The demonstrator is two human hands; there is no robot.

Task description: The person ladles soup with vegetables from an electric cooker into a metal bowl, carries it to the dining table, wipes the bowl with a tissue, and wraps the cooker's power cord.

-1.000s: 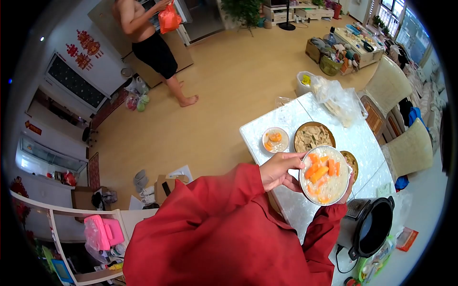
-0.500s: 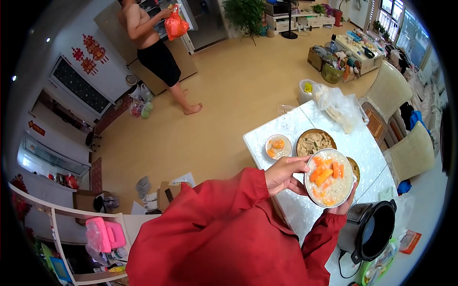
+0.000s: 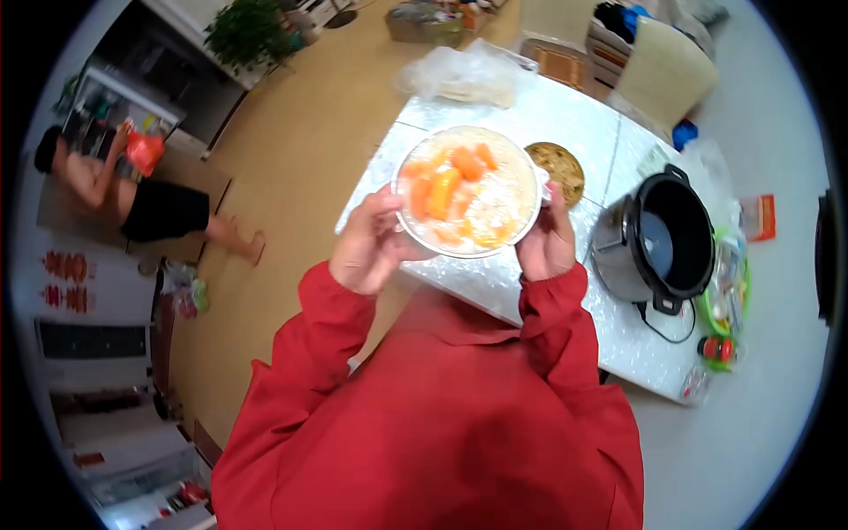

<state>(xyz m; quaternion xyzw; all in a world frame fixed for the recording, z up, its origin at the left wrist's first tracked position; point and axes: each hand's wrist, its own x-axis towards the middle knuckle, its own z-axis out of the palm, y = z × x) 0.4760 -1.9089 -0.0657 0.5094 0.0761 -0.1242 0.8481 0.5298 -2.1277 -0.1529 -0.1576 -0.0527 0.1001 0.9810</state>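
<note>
A white bowl of porridge with orange chunks [image 3: 468,193] is held up between both hands, over the near part of the white table [image 3: 574,119]. My left hand [image 3: 371,240] grips the bowl's left side, thumb at the rim. On the right side, my right hand [image 3: 549,237] holds it with the fingers partly hidden under the bowl. Just behind the right hand sits a round dish of brownish food [image 3: 558,171]. An open black and silver electric cooker [image 3: 654,240] stands to the right of the right hand.
Clear plastic bags [image 3: 464,72] lie at the table's far end, near pale chairs [image 3: 662,71]. Right of the cooker is a green basket [image 3: 731,283]. A person in black shorts [image 3: 166,210] holds a red bag [image 3: 144,150] at the far left.
The view has swung round. The bowl is now more centred in front of me, with a hand at each side. The small bowl and the larger dish no longer show.
</note>
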